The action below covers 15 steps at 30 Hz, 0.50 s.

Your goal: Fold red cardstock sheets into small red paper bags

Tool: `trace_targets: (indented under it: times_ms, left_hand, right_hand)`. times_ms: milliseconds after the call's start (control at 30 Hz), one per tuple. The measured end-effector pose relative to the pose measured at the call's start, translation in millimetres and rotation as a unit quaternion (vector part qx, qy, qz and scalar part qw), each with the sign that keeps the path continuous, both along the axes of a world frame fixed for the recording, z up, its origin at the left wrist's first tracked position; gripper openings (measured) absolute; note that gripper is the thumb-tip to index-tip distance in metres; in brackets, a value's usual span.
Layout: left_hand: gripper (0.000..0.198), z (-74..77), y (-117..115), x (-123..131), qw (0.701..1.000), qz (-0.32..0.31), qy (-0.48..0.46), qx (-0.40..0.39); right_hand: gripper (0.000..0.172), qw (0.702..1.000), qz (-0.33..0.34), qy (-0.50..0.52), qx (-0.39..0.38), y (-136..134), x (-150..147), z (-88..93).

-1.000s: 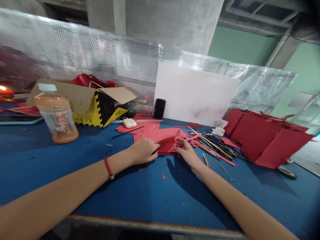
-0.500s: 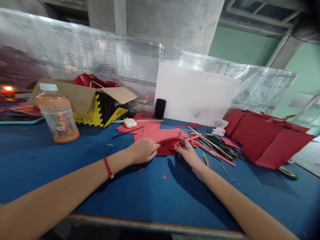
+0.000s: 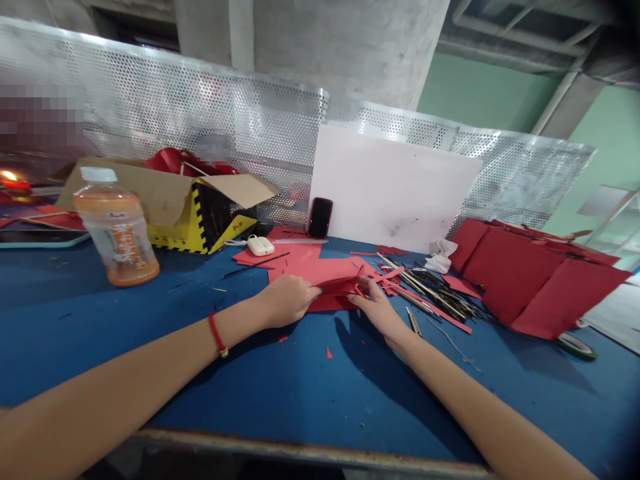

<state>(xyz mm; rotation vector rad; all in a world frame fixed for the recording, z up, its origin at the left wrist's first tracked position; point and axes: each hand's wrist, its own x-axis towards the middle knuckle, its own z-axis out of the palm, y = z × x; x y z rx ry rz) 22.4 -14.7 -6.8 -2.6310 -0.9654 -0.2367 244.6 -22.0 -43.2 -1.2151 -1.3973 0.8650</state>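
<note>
Blue table, extending beneath the fingers. Beyond the right fingers stands a white board; well to their right, upright red folded pieces, apparently already shaped. Beyond and left of the left fingers are an open carton and a drink bottle. The left hand pinches folded red paper between thumb and curled fingers. The right hand, thumb and fingers apart, is at the paper's right end; whether it grips cannot be told. The paper lies between both sets of fingertips: folding appears begun, but its layers gape and do not yet lie flat, so this piece is judged unfinished.

Counts: one table, one board, one carton, one bottle, two hands, one phone beyond the fingers. Red folded pieces, and thin sticks right of the right fingers, overlap too much to count.
</note>
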Motion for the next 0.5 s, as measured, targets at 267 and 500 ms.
trace_targets:
  times_ms: [267,500]
  left_hand:
    - [0.028,-2.5,2.1,-2.2,0.999,-0.011,-0.040,-0.010]
    - [0.028,-1.5,1.7,-1.8,1.000,-0.008,-0.024,-0.007]
  right_hand:
    - [0.047,1.000,0.012,0.005,-0.003,-1.4,0.0,2.2]
    - [0.045,1.000,0.004,0.002,-0.004,2.5,2.6,-4.8]
